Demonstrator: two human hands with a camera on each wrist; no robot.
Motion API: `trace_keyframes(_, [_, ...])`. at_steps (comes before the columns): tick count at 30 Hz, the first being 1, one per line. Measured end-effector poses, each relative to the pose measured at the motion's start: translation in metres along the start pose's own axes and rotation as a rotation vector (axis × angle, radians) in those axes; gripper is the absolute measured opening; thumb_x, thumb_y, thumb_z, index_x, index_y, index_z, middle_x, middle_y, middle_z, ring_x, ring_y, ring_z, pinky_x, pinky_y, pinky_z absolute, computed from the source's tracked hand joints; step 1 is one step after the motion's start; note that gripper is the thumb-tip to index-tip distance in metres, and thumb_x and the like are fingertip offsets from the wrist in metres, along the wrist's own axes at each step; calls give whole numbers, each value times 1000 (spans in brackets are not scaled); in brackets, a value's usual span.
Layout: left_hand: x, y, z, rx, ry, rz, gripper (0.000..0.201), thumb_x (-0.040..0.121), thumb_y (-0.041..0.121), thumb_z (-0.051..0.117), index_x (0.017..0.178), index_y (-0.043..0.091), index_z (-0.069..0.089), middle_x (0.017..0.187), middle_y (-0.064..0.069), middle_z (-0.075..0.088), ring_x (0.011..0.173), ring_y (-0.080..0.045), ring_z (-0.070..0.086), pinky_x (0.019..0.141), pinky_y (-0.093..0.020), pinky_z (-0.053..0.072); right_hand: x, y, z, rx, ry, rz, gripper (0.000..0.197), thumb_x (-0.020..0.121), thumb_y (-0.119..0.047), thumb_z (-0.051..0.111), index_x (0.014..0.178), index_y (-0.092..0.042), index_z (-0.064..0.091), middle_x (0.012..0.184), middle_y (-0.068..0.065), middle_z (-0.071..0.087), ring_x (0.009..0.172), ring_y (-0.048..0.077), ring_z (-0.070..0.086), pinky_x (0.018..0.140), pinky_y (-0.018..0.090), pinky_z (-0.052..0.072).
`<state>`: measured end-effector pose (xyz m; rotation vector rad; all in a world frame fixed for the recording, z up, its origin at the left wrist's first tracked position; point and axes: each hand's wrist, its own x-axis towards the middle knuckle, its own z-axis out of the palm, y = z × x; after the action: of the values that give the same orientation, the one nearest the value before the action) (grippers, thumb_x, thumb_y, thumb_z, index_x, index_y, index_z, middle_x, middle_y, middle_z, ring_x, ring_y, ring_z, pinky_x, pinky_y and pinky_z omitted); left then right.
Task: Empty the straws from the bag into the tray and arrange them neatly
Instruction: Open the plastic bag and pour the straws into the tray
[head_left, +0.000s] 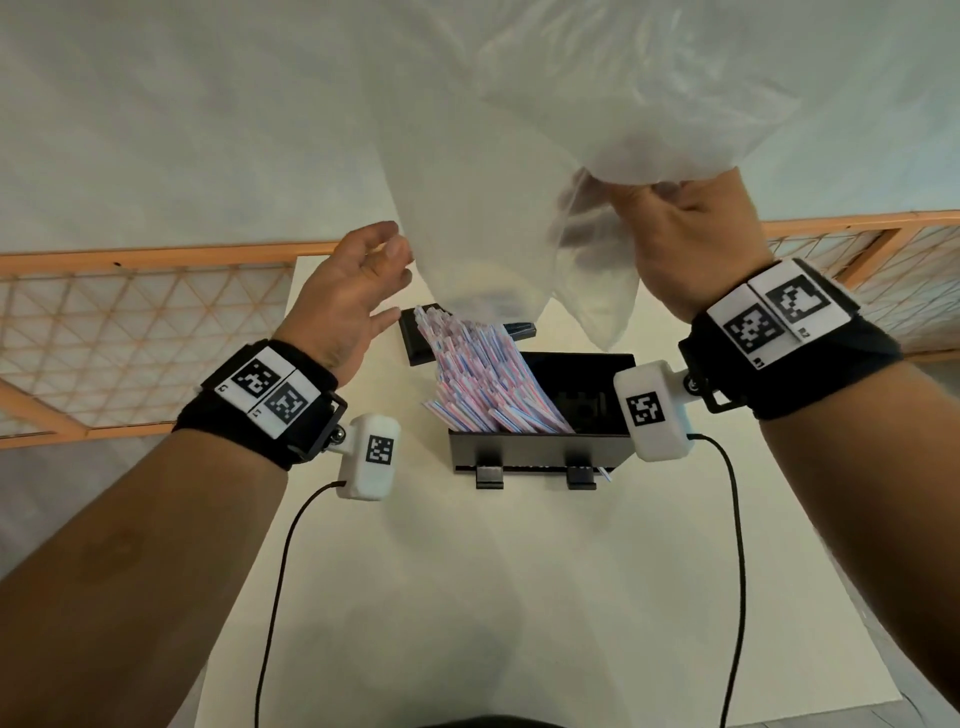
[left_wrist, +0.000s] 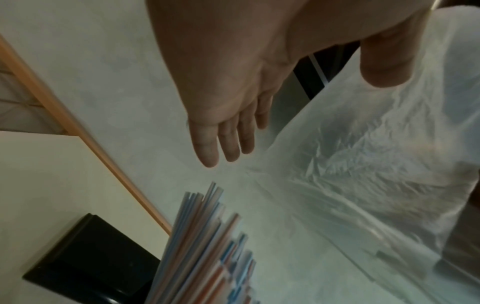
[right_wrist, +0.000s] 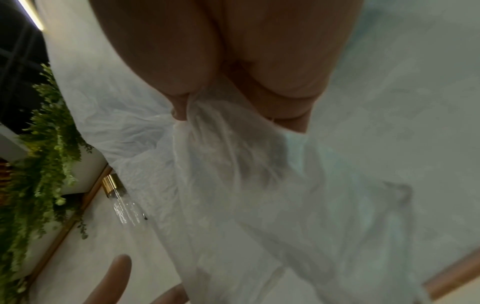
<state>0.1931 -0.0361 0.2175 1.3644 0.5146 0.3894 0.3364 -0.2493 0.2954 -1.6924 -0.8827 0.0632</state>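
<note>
A thin white plastic bag (head_left: 509, 171) hangs upside down over a black tray (head_left: 540, 449) on the table. My right hand (head_left: 691, 228) grips a bunched part of the bag (right_wrist: 233, 156) high above the tray. Red, white and blue striped straws (head_left: 483, 374) lean in a slanted bundle, lower ends in the tray, upper ends under the bag's mouth. My left hand (head_left: 358, 291) is open with straight fingers (left_wrist: 226, 139) beside the bag's left edge (left_wrist: 337, 164), the thumb touching the plastic. The straws' tips (left_wrist: 207, 236) stand just below that hand.
A black lid-like piece (head_left: 418, 340) lies behind the tray on the pale table (head_left: 467, 597). An orange-framed lattice rail (head_left: 130, 332) runs behind the table on both sides. Green foliage (right_wrist: 44, 156) shows in the right wrist view. Cables trail from both wrist cameras.
</note>
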Motion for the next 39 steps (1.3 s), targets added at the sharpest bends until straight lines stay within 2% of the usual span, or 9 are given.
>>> trace_keyframes(8, [-21, 23, 1, 232, 150, 361, 81, 63, 50, 80, 133, 24, 47, 123, -6, 63, 82, -6, 63, 77, -27, 50, 0, -16, -6, 61, 47, -78, 31, 100, -10, 52, 88, 14, 67, 77, 5, 74, 65, 12, 73, 56, 25, 57])
trace_keyframes(13, [-44, 41, 28, 334, -134, 521, 113, 61, 27, 94, 149, 29, 24, 136, -3, 58, 81, -31, 73, 67, -39, 61, -13, -33, 14, 68, -85, -82, 30, 97, 2, 49, 77, 3, 72, 57, -25, 65, 60, -16, 60, 60, 2, 42])
trace_keyframes(18, [-44, 43, 32, 470, -121, 660, 17, 84, 4, 75, 101, 4, 73, 100, -17, 75, 94, -28, 73, 83, -50, 59, -15, -39, 36, 134, -200, 19, 9, 84, 2, 68, 76, -1, 70, 75, -3, 75, 68, 4, 69, 65, 32, 58])
trace_keyframes(23, [-51, 41, 13, 428, 81, 545, 21, 84, 3, 61, 93, 19, 72, 89, -12, 75, 77, -15, 69, 66, -48, 61, -16, -26, 34, -6, 9, -188, 68, 78, -15, 76, 134, -19, 38, 130, 5, 50, 82, 32, 68, 47, 39, 56])
trace_keyframes(27, [-58, 39, 14, 489, -39, 627, 60, 75, 9, 82, 126, -2, 53, 119, -5, 70, 113, -12, 69, 93, -30, 55, -28, -14, 60, -191, -224, -361, 24, 83, -7, 63, 105, -7, 69, 103, 6, 72, 88, 25, 71, 76, 46, 55])
trace_keyframes(31, [-70, 21, 3, 663, -51, 576, 20, 80, 33, 70, 100, 36, 72, 94, 24, 73, 97, 11, 66, 82, -21, 55, -39, -11, 77, -7, -422, -59, 23, 83, -26, 62, 104, -22, 71, 97, -4, 73, 89, 15, 69, 78, 37, 54])
trace_keyframes(33, [-73, 12, -7, 524, 117, 423, 29, 73, 30, 65, 92, 49, 75, 77, 29, 71, 77, 15, 65, 71, -22, 52, -47, -3, 75, -94, -498, 79, 27, 84, -43, 64, 96, -21, 72, 81, -4, 72, 71, 7, 67, 70, 32, 54])
trace_keyframes(35, [-67, 3, -24, 494, 421, 329, 24, 68, 20, 51, 80, 18, 72, 54, 11, 62, 54, -3, 58, 57, -24, 40, -59, 10, 70, -237, -539, 79, 30, 83, -45, 71, 100, -20, 71, 78, -9, 68, 64, -4, 60, 66, 19, 45])
trace_keyframes(39, [-55, -29, -65, 522, 772, 107, 24, 83, 22, 50, 62, 13, 51, 64, -8, 56, 71, -31, 58, 67, -33, 47, -75, 46, 55, -382, -454, 173, 16, 78, -33, 78, 81, -22, 68, 65, -11, 62, 58, 0, 55, 60, 17, 40])
